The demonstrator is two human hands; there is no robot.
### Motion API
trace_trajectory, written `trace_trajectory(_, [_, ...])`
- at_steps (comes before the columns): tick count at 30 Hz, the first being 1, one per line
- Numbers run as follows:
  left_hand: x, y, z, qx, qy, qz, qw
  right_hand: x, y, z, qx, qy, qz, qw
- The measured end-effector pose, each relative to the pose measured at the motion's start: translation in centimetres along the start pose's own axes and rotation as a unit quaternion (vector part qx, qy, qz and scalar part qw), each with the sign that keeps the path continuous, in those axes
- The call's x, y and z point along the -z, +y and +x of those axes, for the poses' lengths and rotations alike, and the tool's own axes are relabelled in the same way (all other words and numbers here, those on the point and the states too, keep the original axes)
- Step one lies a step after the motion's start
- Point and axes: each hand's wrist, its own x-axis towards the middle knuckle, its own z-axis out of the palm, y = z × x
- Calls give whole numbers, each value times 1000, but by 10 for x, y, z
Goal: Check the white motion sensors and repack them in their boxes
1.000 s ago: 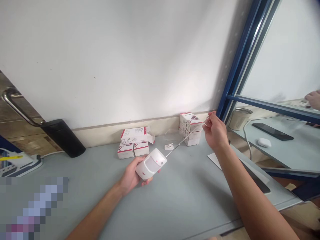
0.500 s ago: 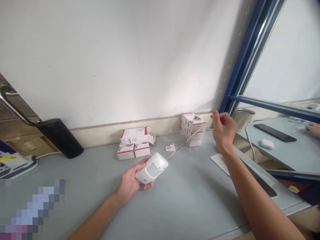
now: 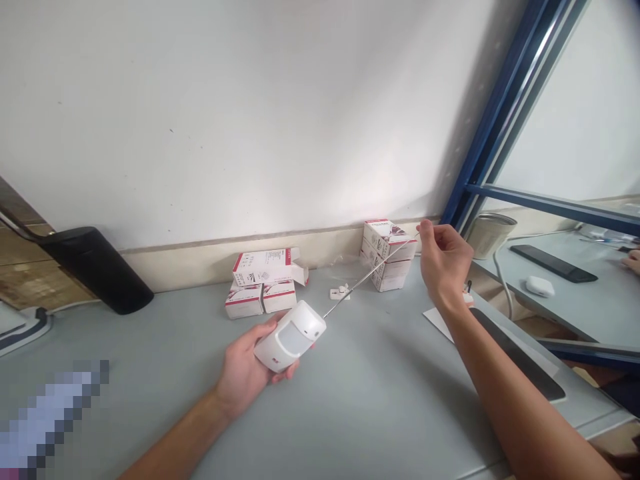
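White sensor (image 3: 283, 343) held up off bench (image 3: 360, 407), centre, in left hand (image 3: 245, 370), fingers wrapped round casing. Right hand (image 3: 444, 261) at 2 o'clock, thumb and finger pinching tip of extended metal antenna (image 3: 370, 272). Sensor looks light, hard plastic, smooth, maybe slippery; best gripped by casing sides. Antenna likely thin, bendable; take it lightly, pull in line. Around sensor: cartons (image 3: 263, 283) at 11, box stack (image 3: 393, 257) at 2, behind antenna, small white bracket (image 3: 340, 291) between 1 and 2, black cylinder (image 3: 103, 270) toward 10. Nothing blocks hands; stack nearest antenna, could get knocked.
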Motion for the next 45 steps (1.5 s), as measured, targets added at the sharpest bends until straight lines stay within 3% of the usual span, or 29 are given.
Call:
trace_trajectory(4, [-3,1,0,-2,-1,4,1000,-5,0,-8,-9,0,4,1000])
trace_trajectory(11, [-2,1,1,-9,6,-24,1000,-25,-15,-64,38,-174,42,983])
trace_trajectory(14, [1,0,2,-13,3,-26,1000,-30,-18,-93,58,-216,48,974])
trace_trajectory(19, [2,-1,1,-11,2,-39,999,-36,-13,-129,106,-391,61,912])
trace_trajectory(21, [1,-1,1,-11,3,-48,999,-36,-10,-131,121,-423,43,897])
trace_trajectory(25, [-2,0,4,-12,5,-81,997,-34,-8,-111,245,-404,-82,878])
trace_trajectory(28, [-1,2,7,-17,8,-121,993,-37,-5,-87,314,-318,-209,870])
trace_trajectory(33, [-1,5,6,-21,5,-141,990,-68,2,-52,387,-355,-403,749])
trace_trajectory(36, [-2,8,4,-24,3,-133,991,-92,7,-39,384,-376,-424,729])
trace_trajectory(40, [-3,8,3,-28,-1,-128,991,-105,11,-33,379,-383,-414,733])
trace_trajectory(45, [-6,4,0,-15,4,-161,987,-77,6,-43,384,-323,-374,780])
